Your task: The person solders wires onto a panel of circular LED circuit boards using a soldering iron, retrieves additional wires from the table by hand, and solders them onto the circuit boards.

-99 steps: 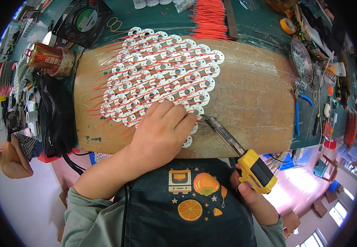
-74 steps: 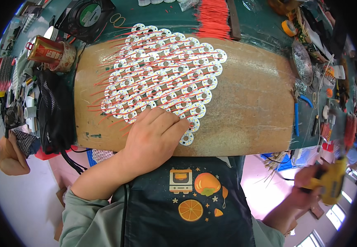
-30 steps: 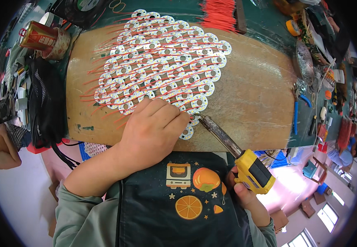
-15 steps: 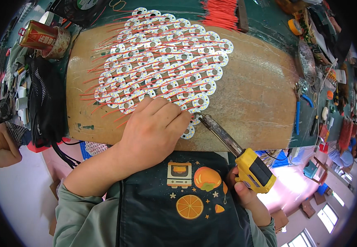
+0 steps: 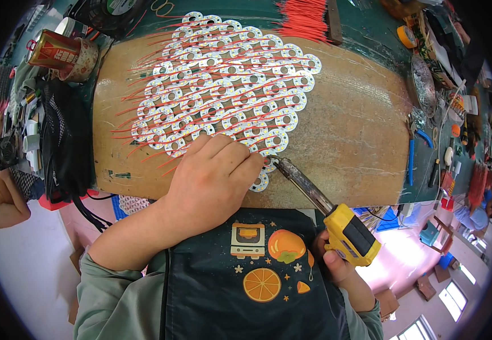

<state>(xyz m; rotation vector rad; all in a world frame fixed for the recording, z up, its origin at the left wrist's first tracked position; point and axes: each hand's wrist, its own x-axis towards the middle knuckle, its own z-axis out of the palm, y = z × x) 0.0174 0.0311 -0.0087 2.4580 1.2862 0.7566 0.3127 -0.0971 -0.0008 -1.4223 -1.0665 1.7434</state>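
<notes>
Bent over the lower edge of a panel of round white LED boards (image 5: 266, 107), my left hand (image 5: 214, 178) has its fingers closed. Whatever they pinch is hidden beneath them. My right hand (image 5: 338, 264) grips a yellow soldering gun (image 5: 355, 235) from below, at the right of my dark apron. The gun's dark metal barrel slants up and left. Its tip meets a board right beside my left fingertips. Thin red wires (image 5: 139, 117) run across the boards in slanting rows, their loose ends sticking out to the left.
The panel lies on a worn brown work board (image 5: 353, 124). A bundle of red wires (image 5: 303, 20) lies behind it. Blue-handled pliers (image 5: 411, 161) and orange tape (image 5: 406, 37) are on the right. At left stand a red-gold can (image 5: 56, 50) and a black bag (image 5: 64, 139). Another person's arm (image 5: 6, 207) shows far left.
</notes>
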